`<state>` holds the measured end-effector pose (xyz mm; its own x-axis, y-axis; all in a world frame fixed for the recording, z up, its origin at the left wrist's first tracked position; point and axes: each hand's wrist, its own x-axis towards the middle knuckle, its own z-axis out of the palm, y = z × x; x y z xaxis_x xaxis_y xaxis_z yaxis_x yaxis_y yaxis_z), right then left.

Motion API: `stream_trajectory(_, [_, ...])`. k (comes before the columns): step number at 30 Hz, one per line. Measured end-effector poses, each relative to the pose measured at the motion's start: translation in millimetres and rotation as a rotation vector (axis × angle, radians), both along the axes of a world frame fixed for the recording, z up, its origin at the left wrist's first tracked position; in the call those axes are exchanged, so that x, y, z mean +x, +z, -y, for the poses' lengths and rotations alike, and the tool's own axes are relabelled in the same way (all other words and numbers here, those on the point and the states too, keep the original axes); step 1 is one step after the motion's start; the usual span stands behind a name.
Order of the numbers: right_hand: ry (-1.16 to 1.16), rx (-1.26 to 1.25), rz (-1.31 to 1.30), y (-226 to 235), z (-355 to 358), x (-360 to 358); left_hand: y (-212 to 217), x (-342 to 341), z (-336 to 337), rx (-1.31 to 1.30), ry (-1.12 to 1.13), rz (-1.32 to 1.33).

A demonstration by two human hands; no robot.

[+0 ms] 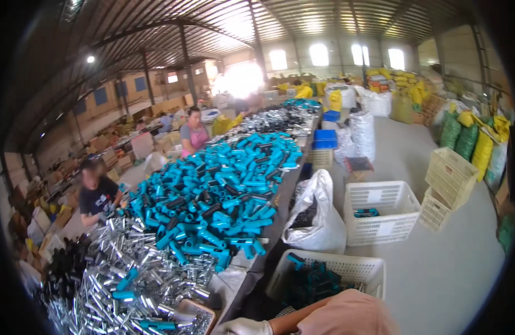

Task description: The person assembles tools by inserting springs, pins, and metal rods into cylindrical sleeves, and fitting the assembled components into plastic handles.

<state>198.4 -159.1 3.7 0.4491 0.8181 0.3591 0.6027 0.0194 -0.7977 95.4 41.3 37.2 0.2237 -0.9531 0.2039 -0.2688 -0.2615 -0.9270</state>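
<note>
My right hand (247, 327), in a white glove, comes in at the lower edge, the forearm reaching leftward out of a pink sleeve. The edge of the picture cuts off its fingers, so whether they hold anything is hidden. Just left of it is a small open box (211, 319) with tiny metal parts in it. Shiny metal tubes and rods (109, 290) lie heaped around that box, with a few teal pieces among them. Farther up the long table rises a large pile of teal plastic handles (212, 195), some black ones mixed in. My left hand is out of view.
Right of the table stand a cream crate (375, 267) of teal and black parts, a white sack (324, 223), and another crate (383, 215). Across the table, one person (98, 192) is beside the metal pile; another (196, 134) stands farther back. Filled bags (475, 139) line the right.
</note>
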Motion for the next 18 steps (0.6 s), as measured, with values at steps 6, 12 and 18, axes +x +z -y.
stream_trajectory(6, [0.156,-0.310,-1.096,11.2,-13.6,3.1,-10.5,-61.7,48.0,-1.986,0.515,-0.857])
stream_trajectory(12, [0.129,-0.297,-0.756,7.4,-39.0,-14.1,-32.0,-91.2,36.1,-2.059,0.432,-0.921])
stream_trajectory(18, [0.465,0.198,-0.010,3.2,-69.5,-37.7,-64.0,-124.5,45.7,-3.296,-0.508,-1.129])
